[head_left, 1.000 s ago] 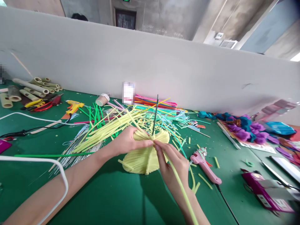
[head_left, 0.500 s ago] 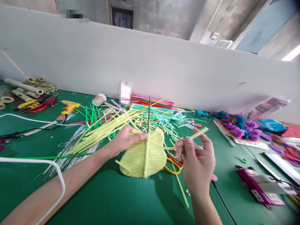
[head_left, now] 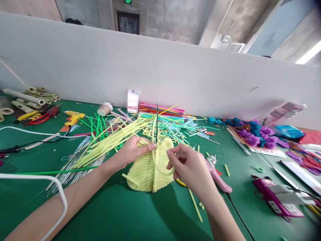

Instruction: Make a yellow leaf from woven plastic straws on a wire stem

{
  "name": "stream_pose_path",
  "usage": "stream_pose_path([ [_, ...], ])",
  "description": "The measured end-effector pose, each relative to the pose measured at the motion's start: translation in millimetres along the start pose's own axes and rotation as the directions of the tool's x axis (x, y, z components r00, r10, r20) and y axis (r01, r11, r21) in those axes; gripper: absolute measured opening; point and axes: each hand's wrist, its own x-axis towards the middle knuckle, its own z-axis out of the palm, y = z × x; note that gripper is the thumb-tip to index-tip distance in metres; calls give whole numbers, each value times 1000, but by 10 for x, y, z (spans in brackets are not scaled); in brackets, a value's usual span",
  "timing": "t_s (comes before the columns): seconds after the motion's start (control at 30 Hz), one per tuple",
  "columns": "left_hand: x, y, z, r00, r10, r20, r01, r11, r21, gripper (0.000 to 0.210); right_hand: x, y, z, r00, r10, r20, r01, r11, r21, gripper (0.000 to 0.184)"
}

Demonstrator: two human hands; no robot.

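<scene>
Across a green tabletop (head_left: 120, 214), facing a pale partition (head_left: 160, 67), holds a ribbed yellow leaf shape (head_left: 141, 167) at centre, in front of loose yellow strips (head_left: 112, 144), with its dark stem (head_left: 156, 124) pointing up. Pinches it near the stem's base with the left hand (head_left: 130, 150), thumb and fingers nearly closed. Curls the right hand (head_left: 189, 167) beside its right half, thumb bent to forefinger, with a looped yellow strip (head_left: 163, 173) caught in the lower fingers. Has a pink glue gun (head_left: 218, 177) just beside the right hand.

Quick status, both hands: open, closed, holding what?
Left hand: closed, pinching the yellow leaf-shaped piece at its upper end.
Right hand: closed, holding a looped yellow strip.
</scene>
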Motion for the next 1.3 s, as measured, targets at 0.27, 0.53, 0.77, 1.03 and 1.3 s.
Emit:
stream_pose_path([
  [0.27, -50, 24, 10, 988, 5, 151, 5, 998, -64, 31, 135, 133, 164, 907, -294, -301, 243, 950, -195, 26],
  [0.53, -50, 45, -51, 962, -63, 266, 84, 994, -70, 33, 192, 172, -161, 989, -147, -37, 147, 989, 16, 42],
  [0.77, -60, 39, -54, 926, -51, 373, 81, 995, -65, 27, 374, 218, -47, 932, -36, 360, -120, 907, 403, 29],
  [1.03, -100, 69, -59, 917, -99, 387, 149, 984, -101, 24, 554, 395, -22, 969, 62, 241, -217, 683, 698, 29],
  [1.3, -148, 148, -70, 873, -78, 482, 164, 976, -141, 29, 666, 600, -62, 988, 98, 118, -152, 694, 703, 32],
])
